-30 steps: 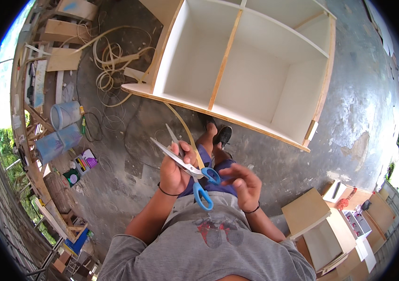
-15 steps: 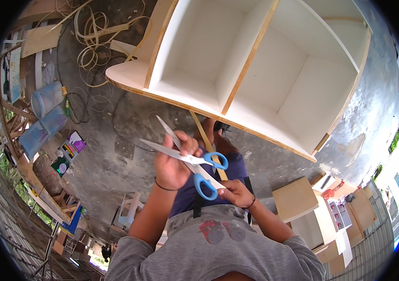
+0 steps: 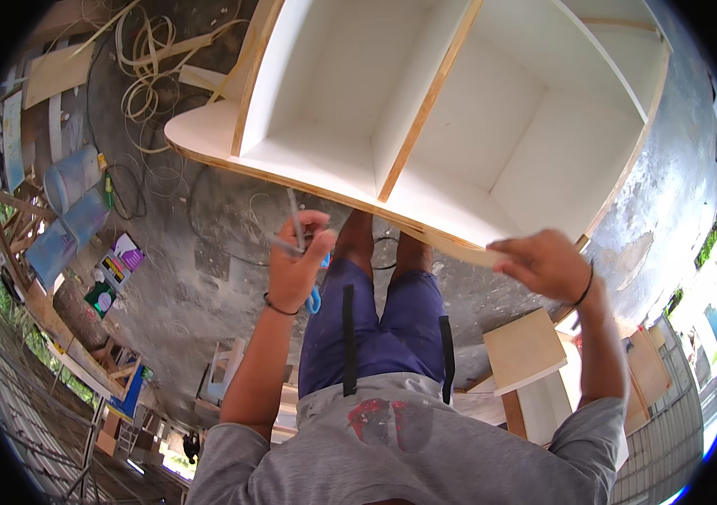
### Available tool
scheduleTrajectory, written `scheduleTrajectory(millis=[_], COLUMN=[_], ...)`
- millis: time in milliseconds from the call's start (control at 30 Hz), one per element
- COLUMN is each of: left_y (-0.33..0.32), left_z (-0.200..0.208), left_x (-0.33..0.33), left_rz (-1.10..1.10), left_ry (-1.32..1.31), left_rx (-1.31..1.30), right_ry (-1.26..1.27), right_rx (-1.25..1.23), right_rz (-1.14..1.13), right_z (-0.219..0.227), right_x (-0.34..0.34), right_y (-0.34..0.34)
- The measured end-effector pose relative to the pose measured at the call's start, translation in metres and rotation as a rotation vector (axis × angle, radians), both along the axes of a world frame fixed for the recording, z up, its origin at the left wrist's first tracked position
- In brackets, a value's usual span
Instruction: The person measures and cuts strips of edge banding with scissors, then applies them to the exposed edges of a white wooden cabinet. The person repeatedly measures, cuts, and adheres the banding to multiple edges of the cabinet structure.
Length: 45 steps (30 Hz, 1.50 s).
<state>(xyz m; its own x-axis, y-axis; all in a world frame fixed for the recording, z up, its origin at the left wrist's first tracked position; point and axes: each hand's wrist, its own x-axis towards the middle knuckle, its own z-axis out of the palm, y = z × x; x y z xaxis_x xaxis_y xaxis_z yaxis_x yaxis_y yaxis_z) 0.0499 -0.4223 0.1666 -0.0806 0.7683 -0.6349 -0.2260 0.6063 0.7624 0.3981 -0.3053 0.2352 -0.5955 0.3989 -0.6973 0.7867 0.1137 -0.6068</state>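
A pair of scissors with blue handles is held by its blades in my left hand, above the floor near the cabinet's front edge. The blades stick out past my fingers, and part of the handles is hidden behind the hand. My right hand pinches the end of a pale thin strip at the cabinet's near right. This strip runs leftward along the front edge. In front of me lies the large cabinet, white inside, with bare wooden edges and a rounded shelf end at its left.
Coils of pale edging strip lie on the floor at the far left. Blue buckets and a purple-and-black container stand at left. Wooden boxes are at the near right. A thin cable crosses the grey floor.
My right hand has moved from my waist forward and right to the cabinet's edge, taking the strip's end along. The scissors have turned in my left hand, their handles now lower beside the wrist.
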Motion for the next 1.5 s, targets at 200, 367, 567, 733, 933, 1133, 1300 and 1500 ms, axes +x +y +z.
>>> scheduleTrajectory(millis=[200, 367, 567, 733, 933, 1133, 1300, 1500], left_y=[0.049, 0.111, 0.115, 0.126, 0.108, 0.065, 0.001, -0.055], left_z=[-0.026, -0.063, -0.086, -0.095, -0.088, -0.087, -0.075, -0.076], left_x=[0.046, 0.059, 0.068, 0.055, 0.054, 0.039, 0.048, 0.064], left_rz=[-0.46, -0.752, -0.756, -0.81, -0.834, -0.347, -0.034, 0.11], left_ry=[0.373, 0.322, 0.29, 0.327, 0.295, 0.282, 0.221, 0.256], left_rx=[0.103, 0.061, -0.094, -0.122, -0.288, -0.213, -0.304, -0.291], right_ry=[0.109, 0.028, -0.004, 0.151, 0.078, 0.111, 0.112, 0.054], right_rx=[0.183, 0.186, 0.195, 0.315, 0.361, 0.442, 0.485, 0.427], right_rz=[0.445, 0.548, 0.442, 0.405, 0.584, 0.598, 0.618, 0.685], right_z=[-0.051, -0.082, -0.126, -0.15, -0.158, -0.17, -0.175, -0.167], right_x=[-0.053, -0.1, -0.095, -0.089, -0.107, -0.108, -0.114, -0.132], right_y=[0.092, 0.127, 0.126, 0.116, 0.103, 0.104, 0.1, 0.1])
